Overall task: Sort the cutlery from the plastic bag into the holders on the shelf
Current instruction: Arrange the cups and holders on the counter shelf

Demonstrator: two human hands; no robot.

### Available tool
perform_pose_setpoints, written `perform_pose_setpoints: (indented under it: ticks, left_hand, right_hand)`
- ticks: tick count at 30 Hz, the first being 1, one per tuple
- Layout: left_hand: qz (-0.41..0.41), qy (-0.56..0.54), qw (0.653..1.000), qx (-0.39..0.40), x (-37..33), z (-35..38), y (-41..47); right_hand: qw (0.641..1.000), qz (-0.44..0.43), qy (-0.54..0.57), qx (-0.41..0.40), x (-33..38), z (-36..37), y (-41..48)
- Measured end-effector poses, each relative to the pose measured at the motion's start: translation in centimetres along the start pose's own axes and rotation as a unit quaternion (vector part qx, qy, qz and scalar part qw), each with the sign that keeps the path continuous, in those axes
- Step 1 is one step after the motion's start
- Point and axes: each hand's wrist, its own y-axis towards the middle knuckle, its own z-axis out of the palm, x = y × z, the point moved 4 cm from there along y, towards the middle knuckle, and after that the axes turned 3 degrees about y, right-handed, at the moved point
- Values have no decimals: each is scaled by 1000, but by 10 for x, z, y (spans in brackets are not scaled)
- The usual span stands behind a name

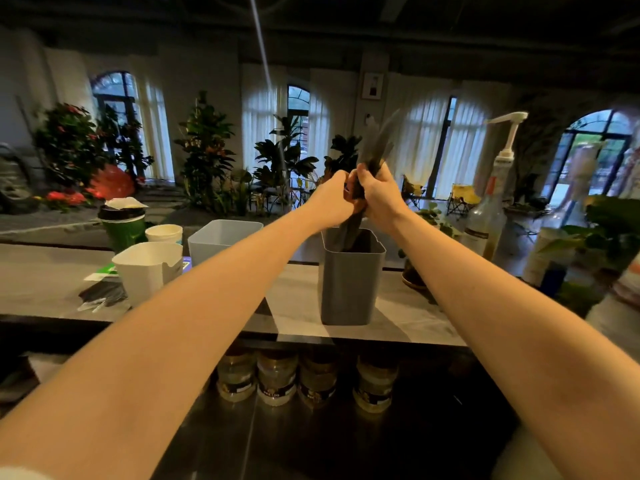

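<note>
Dark, blurred cutlery bundle point(375, 147), upright

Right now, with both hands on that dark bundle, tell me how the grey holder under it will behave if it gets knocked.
The grey holder looks tall for its base, so it may tip rather than slide. It appears to be thin plastic, so probably light. The dark bundle gripped by the left hand and right hand stands well above the rim, which could lever it over.

Both bare arms reach forward, left hand point(329, 199) and right hand point(375, 194) clenched together
</note>
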Motion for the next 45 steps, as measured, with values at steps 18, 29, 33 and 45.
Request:
perform_pose_setpoints:
  ticks: [18,29,33,45]
  left_hand:
    - [-64,22,994,80,82,51,34]
    - [-64,-5,998,-3,80,19,17]
    - [-67,-29,997,-22,68,1,-5]
    - [-174,-15,984,42,85,-47,-129]
  right_hand:
    - [883,171,-417,134,-70,-38,30]
    - [883,46,-462,68,-43,-42,22]
    - [907,-7,-414,77,-30,-30,-1]
    - [943,39,-262,201,-48,48,-106]
